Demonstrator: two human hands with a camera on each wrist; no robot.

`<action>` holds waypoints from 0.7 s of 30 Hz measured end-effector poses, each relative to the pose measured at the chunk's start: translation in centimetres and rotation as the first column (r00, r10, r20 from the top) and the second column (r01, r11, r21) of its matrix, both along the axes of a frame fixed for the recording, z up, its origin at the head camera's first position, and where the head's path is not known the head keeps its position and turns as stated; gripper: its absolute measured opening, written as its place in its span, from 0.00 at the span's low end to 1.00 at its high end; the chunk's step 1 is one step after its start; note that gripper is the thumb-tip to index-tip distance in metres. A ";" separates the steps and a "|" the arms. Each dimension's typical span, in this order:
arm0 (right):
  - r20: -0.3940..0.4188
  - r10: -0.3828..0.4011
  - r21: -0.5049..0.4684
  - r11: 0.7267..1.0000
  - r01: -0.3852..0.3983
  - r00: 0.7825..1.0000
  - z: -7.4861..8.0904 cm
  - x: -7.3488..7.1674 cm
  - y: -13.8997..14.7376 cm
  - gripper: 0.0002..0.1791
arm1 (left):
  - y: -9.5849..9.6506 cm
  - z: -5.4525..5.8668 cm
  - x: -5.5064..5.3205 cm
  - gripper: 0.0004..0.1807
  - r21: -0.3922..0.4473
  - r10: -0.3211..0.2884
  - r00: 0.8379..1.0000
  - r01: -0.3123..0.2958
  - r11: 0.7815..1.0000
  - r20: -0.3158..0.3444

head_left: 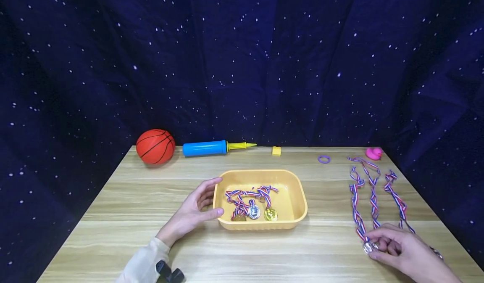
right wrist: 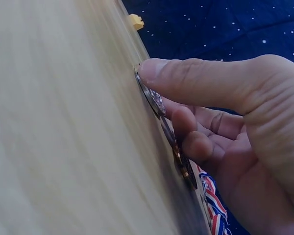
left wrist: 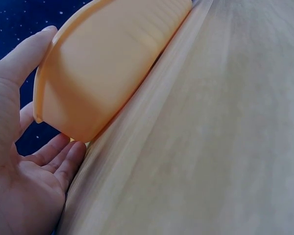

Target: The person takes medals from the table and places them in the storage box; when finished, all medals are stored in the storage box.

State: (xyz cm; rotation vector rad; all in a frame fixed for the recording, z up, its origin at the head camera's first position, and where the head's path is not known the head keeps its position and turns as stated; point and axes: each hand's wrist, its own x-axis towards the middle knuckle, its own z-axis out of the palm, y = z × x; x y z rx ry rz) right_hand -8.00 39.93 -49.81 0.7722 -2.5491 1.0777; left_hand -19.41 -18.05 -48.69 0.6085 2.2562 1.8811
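A yellow plastic bin (head_left: 261,225) stands mid-table, and my left hand (head_left: 194,209) holds its left end, with thumb and index fingertip at the rim. Inside lie a gold medal (head_left: 270,214), a silver medal (head_left: 254,212) and a partly hidden darker medal (head_left: 239,218), with tangled striped ribbons. At the right, my right hand (head_left: 401,249) pinches the edge of another silver medal (head_left: 370,247) lying on the table. Its red, white and blue ribbon (head_left: 355,207) stretches away toward the back. Under that hand, in the right wrist view, a bronze-coloured medal (right wrist: 183,166) shows beyond the silver one.
Two more striped ribbons (head_left: 373,199) lie beside the first, their lower ends partly hidden by the right hand. Along the back edge are a red basketball (head_left: 155,146), a blue hand pump (head_left: 206,148), a yellow block (head_left: 276,151), a purple ring (head_left: 324,159) and a pink duck (head_left: 373,153).
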 end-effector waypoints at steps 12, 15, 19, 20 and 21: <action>0.028 -0.043 -0.014 0.999 0.043 0.999 0.4 0.2 -0.9 0.24 | 0.0 0.0 0.0 0.47 -0.002 -0.007 1.000 0.007 1.000 0.003; 0.026 -0.022 -0.051 0.998 0.024 0.999 0.6 0.1 -1.2 0.25 | 0.0 0.0 0.0 0.47 -0.005 -0.003 1.000 0.003 1.000 0.005; -0.002 -0.047 -0.111 0.993 0.047 0.999 1.0 -0.1 -1.8 0.25 | 0.0 0.0 0.0 0.47 -0.008 0.001 1.000 -0.001 1.000 0.005; -0.015 -0.062 -0.124 0.990 0.060 0.998 1.1 -0.1 -2.0 0.25 | 0.0 0.0 0.0 0.47 -0.009 0.002 1.000 -0.002 1.000 0.005; -0.025 -0.083 -0.133 0.988 0.079 0.996 1.3 -0.1 -2.3 0.25 | 0.0 0.0 0.0 0.47 -0.009 0.003 1.000 -0.003 1.000 0.005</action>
